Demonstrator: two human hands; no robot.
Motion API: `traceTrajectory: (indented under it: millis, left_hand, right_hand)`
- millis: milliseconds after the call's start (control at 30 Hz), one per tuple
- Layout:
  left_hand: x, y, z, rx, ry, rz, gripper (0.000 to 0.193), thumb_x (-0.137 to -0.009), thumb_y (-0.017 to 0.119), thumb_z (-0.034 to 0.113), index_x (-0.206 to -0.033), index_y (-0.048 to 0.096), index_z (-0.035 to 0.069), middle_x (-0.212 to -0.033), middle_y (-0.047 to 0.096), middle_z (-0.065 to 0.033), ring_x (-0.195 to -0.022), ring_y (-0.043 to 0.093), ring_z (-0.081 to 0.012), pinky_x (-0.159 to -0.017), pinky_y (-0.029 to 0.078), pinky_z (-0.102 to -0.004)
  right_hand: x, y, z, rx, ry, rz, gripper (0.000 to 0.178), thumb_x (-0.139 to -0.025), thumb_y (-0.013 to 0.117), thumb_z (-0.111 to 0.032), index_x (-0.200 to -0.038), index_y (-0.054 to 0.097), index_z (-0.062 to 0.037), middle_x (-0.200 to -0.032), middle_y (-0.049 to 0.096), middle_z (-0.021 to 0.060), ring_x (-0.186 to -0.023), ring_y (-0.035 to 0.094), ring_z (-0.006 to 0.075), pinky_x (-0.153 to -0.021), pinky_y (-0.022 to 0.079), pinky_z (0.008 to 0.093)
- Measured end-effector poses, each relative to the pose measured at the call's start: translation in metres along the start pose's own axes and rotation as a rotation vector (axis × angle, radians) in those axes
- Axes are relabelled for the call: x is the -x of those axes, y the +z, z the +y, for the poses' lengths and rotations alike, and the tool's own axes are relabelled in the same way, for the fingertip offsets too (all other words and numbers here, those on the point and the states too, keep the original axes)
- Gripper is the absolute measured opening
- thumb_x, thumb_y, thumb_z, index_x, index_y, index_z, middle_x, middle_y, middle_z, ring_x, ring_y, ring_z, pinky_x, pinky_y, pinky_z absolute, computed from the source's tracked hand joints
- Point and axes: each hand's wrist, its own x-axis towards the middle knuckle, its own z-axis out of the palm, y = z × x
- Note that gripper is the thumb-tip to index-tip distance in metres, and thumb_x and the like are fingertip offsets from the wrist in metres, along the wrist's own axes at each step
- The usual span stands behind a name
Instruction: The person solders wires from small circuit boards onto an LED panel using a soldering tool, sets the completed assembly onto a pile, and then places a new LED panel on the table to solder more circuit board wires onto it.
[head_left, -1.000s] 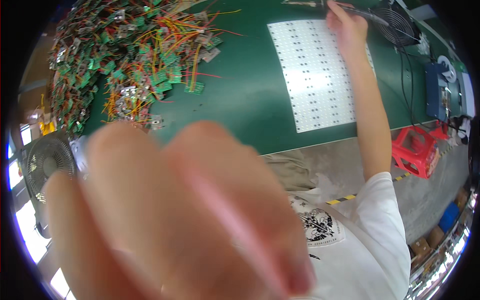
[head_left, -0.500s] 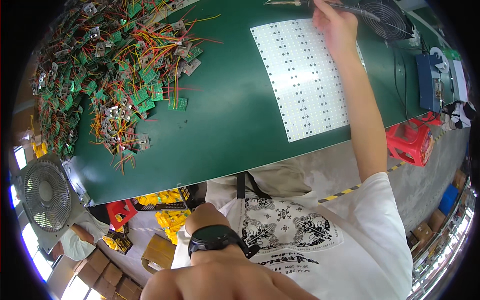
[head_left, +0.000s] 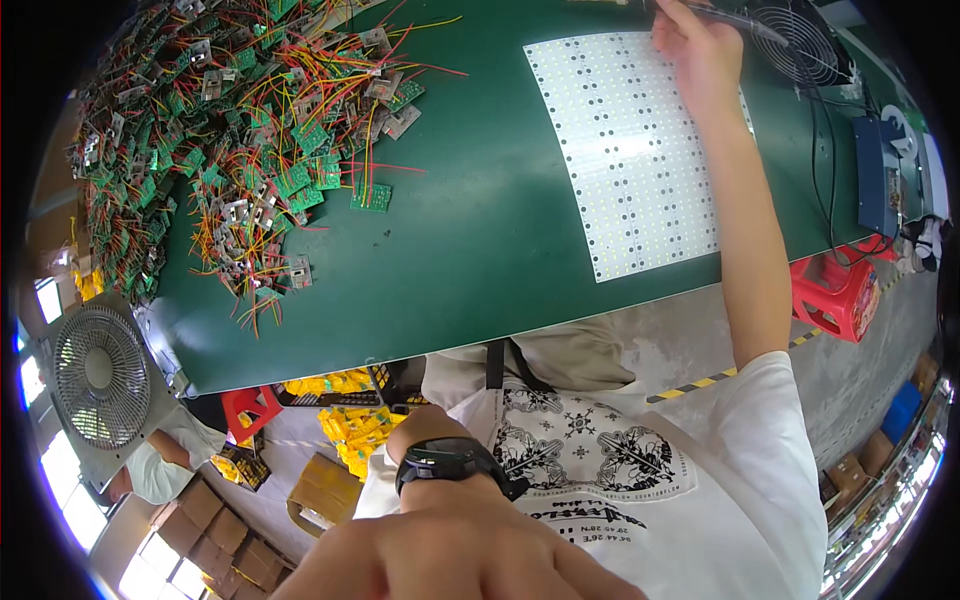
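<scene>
At the top of the head view my right hand [head_left: 705, 50] is closed around a soldering iron [head_left: 745, 18], its thin tip pointing left and partly cut off by the upper edge. Under that hand and forearm lies a white LED panel [head_left: 630, 150] dotted with small lights, flat on the green bench. My left hand [head_left: 465, 550], with a black watch [head_left: 450, 465] at the wrist, looms close at the lower edge, far from the bench; its fingers run out of the frame.
A heap of green circuit boards [head_left: 260, 150] with red and yellow wires covers the bench's left side. At the back right stand a black round-grilled fan [head_left: 795, 45] and a blue box [head_left: 878, 170] with cables. A red stool [head_left: 835, 295] and a large fan [head_left: 100, 370] flank the bench.
The bench and everything on it sit slightly farther right in the picture. My right hand still grips the soldering iron, whose tip has slipped nearer the upper edge.
</scene>
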Motion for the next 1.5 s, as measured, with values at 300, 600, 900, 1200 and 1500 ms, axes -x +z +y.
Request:
traceTrajectory:
  millis: [300,600,900,1200,1500]
  left_hand:
    - [0.013,-0.005,0.004,0.052,-0.014,0.034,0.009,-0.085,0.057,0.009,-0.093,0.058,0.013,-0.112,0.055,-0.0006,-0.102,0.056,-0.0166,-0.071,0.045,-0.0333]
    - [0.015,-0.007,-0.03,0.094,-0.051,0.089,0.01,-0.087,0.057,0.013,-0.097,0.058,0.013,-0.111,0.054,-0.0004,-0.102,0.055,-0.018,-0.074,0.044,-0.035]
    - [-0.001,-0.017,-0.023,0.068,-0.066,0.078,0.013,-0.089,0.057,0.017,-0.101,0.057,0.013,-0.111,0.053,-0.0002,-0.102,0.055,-0.0193,-0.077,0.044,-0.0367]
    - [-0.005,-0.136,-0.011,-2.093,-0.257,0.489,0.015,-0.082,0.068,0.012,-0.088,0.06,0.001,-0.083,0.06,-0.009,-0.071,0.058,-0.0199,-0.066,0.046,-0.0307]
    - [0.001,-0.17,-0.003,-1.858,-0.369,0.354,0.018,-0.08,0.071,0.013,-0.092,0.064,0.001,-0.081,0.063,-0.007,-0.071,0.058,-0.0184,-0.068,0.046,-0.0309]
  right_hand:
    - [0.002,-0.001,-0.001,-0.055,0.035,0.02,0.013,-0.083,0.066,-0.01,-0.083,0.058,0.0,-0.061,0.056,0.0053,-0.043,0.05,0.0129,-0.039,0.036,0.0234]
    - [-0.001,-0.006,0.001,-0.075,-0.007,-0.021,0.013,-0.083,0.066,-0.009,-0.082,0.057,0.0003,-0.061,0.055,0.0057,-0.043,0.05,0.013,-0.038,0.036,0.0235]
    - [-0.008,-0.005,0.005,-0.07,0.021,-0.015,0.013,-0.084,0.065,-0.008,-0.084,0.058,0.0019,-0.061,0.055,0.0067,-0.043,0.05,0.0143,-0.039,0.038,0.024]
    - [-0.006,-0.018,0.011,0.002,-0.028,-0.045,0.018,-0.082,0.071,-0.014,-0.09,0.063,0.0002,-0.067,0.059,0.0049,-0.052,0.051,0.0102,-0.047,0.035,0.0234]
    - [-0.009,-0.016,0.01,-0.059,-0.003,-0.027,0.019,-0.082,0.071,-0.014,-0.092,0.063,0.0002,-0.067,0.059,0.0048,-0.051,0.051,0.0109,-0.046,0.034,0.0228]
